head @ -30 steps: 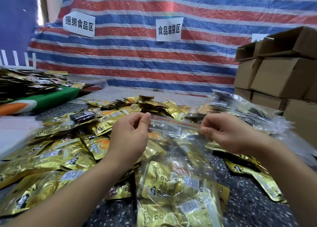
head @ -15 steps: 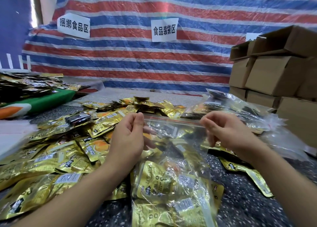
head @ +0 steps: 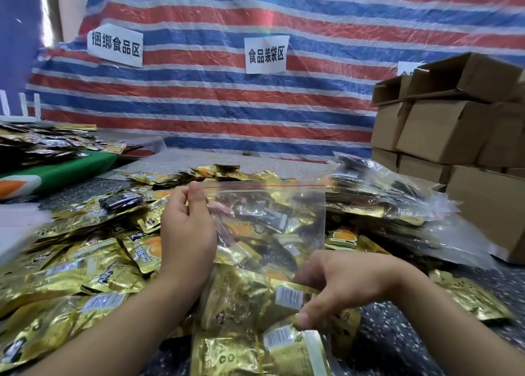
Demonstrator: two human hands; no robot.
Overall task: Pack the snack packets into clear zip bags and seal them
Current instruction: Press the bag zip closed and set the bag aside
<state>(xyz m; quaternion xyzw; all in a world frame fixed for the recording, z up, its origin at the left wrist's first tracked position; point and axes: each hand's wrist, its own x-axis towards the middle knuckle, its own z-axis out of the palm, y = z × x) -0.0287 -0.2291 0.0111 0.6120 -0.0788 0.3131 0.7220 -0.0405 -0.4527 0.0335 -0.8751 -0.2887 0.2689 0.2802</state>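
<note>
A clear zip bag (head: 301,205) with a red line along its top stands upright before me, gold snack packets inside its lower part. My left hand (head: 187,230) pinches the bag's top left corner between thumb and fingers. My right hand (head: 343,284) is lower down, its fingers curled around the bag's lower right side where the packets (head: 241,299) bulge. Loose gold packets (head: 85,264) lie spread over the dark speckled table (head: 397,344) to the left and behind the bag.
Filled clear bags (head: 397,202) are heaped at the right, beside stacked cardboard boxes (head: 454,136). A striped tarp with paper signs (head: 265,53) hangs behind. Another packet pile (head: 42,142) sits on a green surface at the far left.
My right hand has left the bag's top edge and dropped to its lower right side. The bag's top now stands flat and upright, held by my left hand alone.
</note>
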